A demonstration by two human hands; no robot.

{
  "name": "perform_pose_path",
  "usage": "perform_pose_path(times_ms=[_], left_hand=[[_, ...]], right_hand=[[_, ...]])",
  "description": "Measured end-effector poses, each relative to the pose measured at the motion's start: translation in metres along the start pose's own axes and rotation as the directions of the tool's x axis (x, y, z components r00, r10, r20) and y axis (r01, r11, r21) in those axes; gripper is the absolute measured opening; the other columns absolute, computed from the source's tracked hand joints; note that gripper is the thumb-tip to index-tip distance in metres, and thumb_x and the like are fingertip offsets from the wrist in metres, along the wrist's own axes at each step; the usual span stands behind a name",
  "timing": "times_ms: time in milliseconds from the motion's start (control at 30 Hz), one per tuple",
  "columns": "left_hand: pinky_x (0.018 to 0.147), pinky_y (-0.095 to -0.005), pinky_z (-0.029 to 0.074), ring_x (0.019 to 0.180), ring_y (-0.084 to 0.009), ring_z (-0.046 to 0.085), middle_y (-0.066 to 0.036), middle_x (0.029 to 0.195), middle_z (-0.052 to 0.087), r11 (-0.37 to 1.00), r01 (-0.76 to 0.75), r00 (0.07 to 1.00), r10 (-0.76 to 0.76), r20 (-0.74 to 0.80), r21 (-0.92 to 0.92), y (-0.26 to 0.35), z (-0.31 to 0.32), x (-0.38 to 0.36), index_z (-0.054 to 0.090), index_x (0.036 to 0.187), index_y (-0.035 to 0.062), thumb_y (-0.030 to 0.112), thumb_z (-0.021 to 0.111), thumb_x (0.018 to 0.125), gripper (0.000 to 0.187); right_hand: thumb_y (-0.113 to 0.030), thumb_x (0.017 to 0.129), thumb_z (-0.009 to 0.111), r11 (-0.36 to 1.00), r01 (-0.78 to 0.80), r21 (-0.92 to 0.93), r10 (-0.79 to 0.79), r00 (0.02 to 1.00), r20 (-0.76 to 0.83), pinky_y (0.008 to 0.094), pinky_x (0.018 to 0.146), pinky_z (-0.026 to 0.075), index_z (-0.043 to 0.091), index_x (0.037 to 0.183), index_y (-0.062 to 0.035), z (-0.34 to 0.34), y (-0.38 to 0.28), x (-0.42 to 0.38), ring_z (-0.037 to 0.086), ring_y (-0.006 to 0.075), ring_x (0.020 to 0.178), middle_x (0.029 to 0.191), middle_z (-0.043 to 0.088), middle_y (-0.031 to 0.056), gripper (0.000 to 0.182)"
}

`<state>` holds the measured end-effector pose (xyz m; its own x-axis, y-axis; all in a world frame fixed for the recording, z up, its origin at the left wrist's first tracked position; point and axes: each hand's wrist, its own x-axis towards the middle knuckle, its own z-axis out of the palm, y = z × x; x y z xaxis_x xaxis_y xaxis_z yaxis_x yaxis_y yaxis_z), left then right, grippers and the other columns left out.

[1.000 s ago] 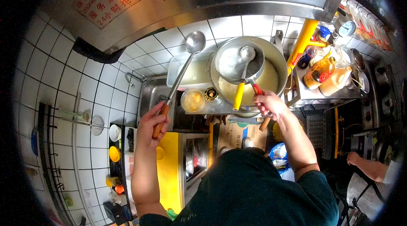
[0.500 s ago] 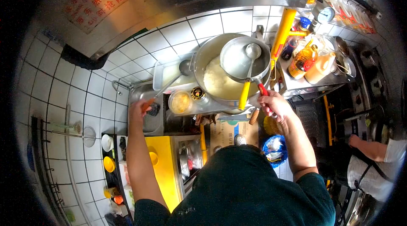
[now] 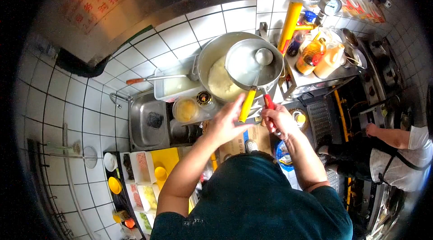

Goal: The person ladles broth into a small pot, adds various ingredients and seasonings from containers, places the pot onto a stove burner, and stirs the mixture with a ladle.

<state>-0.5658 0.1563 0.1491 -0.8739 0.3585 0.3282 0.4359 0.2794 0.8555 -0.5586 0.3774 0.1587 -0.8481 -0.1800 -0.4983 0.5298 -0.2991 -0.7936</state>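
My right hand (image 3: 278,121) is closed around the red handle (image 3: 268,101) of a metal pan (image 3: 234,62), which sits over the right part of a large pot (image 3: 205,57). Pale, lumpy food (image 3: 220,81) shows in the pot. Resting in the pan is a ladle (image 3: 263,57) with a yellow handle (image 3: 247,106). My left hand (image 3: 229,120) is open, fingers spread, just left of that yellow handle. A second ladle with an orange-brown handle (image 3: 135,81) lies across a white tub (image 3: 177,87) left of the pot.
A sink (image 3: 146,127) is at the left, with food trays (image 3: 142,168) below it. Near the pot stand a tub of yellowish food (image 3: 185,109) and a round-lidded jar (image 3: 204,99). Bottles (image 3: 311,57) crowd the right counter. Another person (image 3: 397,159) stands at the far right.
My left hand has let go of the orange-brown-handled ladle, now lying across the white tub, and has moved right to the yellow handle. My right hand still grips the red handle.
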Motion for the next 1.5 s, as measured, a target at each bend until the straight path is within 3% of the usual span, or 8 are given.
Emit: perform_pose_path(times_ms=[200,467,600,733,933,1100,1200,1500], left_hand=[[0.082,-0.0300,0.056,0.091,-0.0209,0.070,-0.016,0.106,0.069,0.945,0.063,0.946,-0.159,-0.281,-0.320,0.011,0.030,0.032,0.061,0.126,-0.0007,0.009,0.069,0.092,0.036],[0.081,-0.0348,0.062,0.092,-0.0293,0.071,-0.026,0.117,0.062,0.505,-0.706,0.700,0.604,0.382,0.496,0.029,-0.034,0.042,0.069,0.112,-0.0038,0.004,0.069,0.084,0.029],[0.081,-0.0341,0.062,0.094,-0.0299,0.071,-0.024,0.120,0.062,0.802,-0.314,0.949,0.247,0.196,0.508,-0.001,-0.061,0.049,0.069,0.115,0.0037,0.005,0.069,0.086,0.029],[0.087,-0.0396,0.056,0.098,-0.0347,0.068,-0.021,0.115,0.063,0.752,-0.008,0.942,-0.216,0.258,0.659,-0.039,-0.056,0.067,0.066,0.117,0.0016,0.007,0.060,0.091,0.027],[0.075,-0.0466,0.055,0.082,-0.0403,0.066,-0.023,0.096,0.061,0.693,-0.081,0.948,-0.170,0.271,0.716,-0.119,-0.012,0.088,0.066,0.099,0.0016,0.005,0.063,0.085,0.015],[0.084,-0.0331,0.058,0.089,-0.0273,0.073,-0.021,0.103,0.072,0.838,0.168,0.984,-0.108,-0.143,0.520,-0.125,0.017,0.113,0.068,0.112,-0.0034,0.010,0.058,0.096,0.023],[0.088,-0.0335,0.058,0.090,-0.0316,0.073,-0.025,0.101,0.070,0.788,0.454,0.775,-0.579,-0.254,-0.416,-0.130,0.015,0.119,0.063,0.116,-0.0082,0.011,0.057,0.097,0.028],[0.100,-0.0483,0.055,0.106,-0.0422,0.066,-0.030,0.111,0.061,0.647,0.147,0.676,-0.618,-0.402,-0.748,-0.110,-0.010,0.097,0.048,0.120,-0.0143,0.011,0.049,0.098,0.034]], right_hand=[[-0.008,0.091,0.057,0.999,0.051,-0.002,-0.051,0.997,-0.061,0.0227,0.036,0.035,0.053,0.090,-0.0053,0.021,0.007,-0.017,0.044,0.0083,0.040,0.059,0.049,-0.0004,0.005],[-0.006,0.091,0.057,0.997,0.079,-0.025,-0.082,0.987,-0.136,0.0221,0.036,0.036,0.054,0.096,-0.0034,-0.018,-0.005,-0.029,0.045,0.0076,0.040,0.060,0.051,-0.0006,0.006],[-0.006,0.091,0.057,0.996,0.086,-0.029,-0.090,0.972,-0.217,0.0212,0.033,0.030,0.053,0.092,-0.0043,-0.033,-0.013,-0.036,0.043,0.0074,0.037,0.057,0.049,-0.0006,0.004],[-0.005,0.091,0.057,0.995,0.102,-0.006,-0.101,0.969,-0.227,0.0205,0.033,0.030,0.053,0.091,-0.0044,-0.057,-0.015,-0.038,0.043,0.0072,0.037,0.058,0.049,-0.0004,0.005],[-0.004,0.090,0.058,0.998,0.059,0.023,-0.052,0.967,-0.248,0.0201,0.032,0.032,0.052,0.092,-0.0043,-0.078,-0.026,-0.040,0.043,0.0068,0.038,0.061,0.050,0.0002,0.006],[-0.006,0.092,0.058,0.999,0.027,0.033,-0.017,0.966,-0.257,0.0204,0.033,0.033,0.053,0.095,-0.0052,-0.087,-0.028,-0.037,0.044,0.0066,0.037,0.057,0.049,-0.0022,0.006],[-0.008,0.093,0.057,1.000,0.000,0.016,0.004,0.973,-0.230,0.0215,0.036,0.036,0.053,0.099,-0.0063,-0.090,-0.033,-0.035,0.044,0.0064,0.040,0.058,0.048,-0.0041,0.008],[-0.008,0.092,0.058,1.000,0.000,-0.026,-0.005,0.979,-0.204,0.0215,0.037,0.036,0.052,0.097,-0.0067,-0.093,-0.038,-0.028,0.045,0.0069,0.041,0.059,0.049,-0.0037,0.007]])
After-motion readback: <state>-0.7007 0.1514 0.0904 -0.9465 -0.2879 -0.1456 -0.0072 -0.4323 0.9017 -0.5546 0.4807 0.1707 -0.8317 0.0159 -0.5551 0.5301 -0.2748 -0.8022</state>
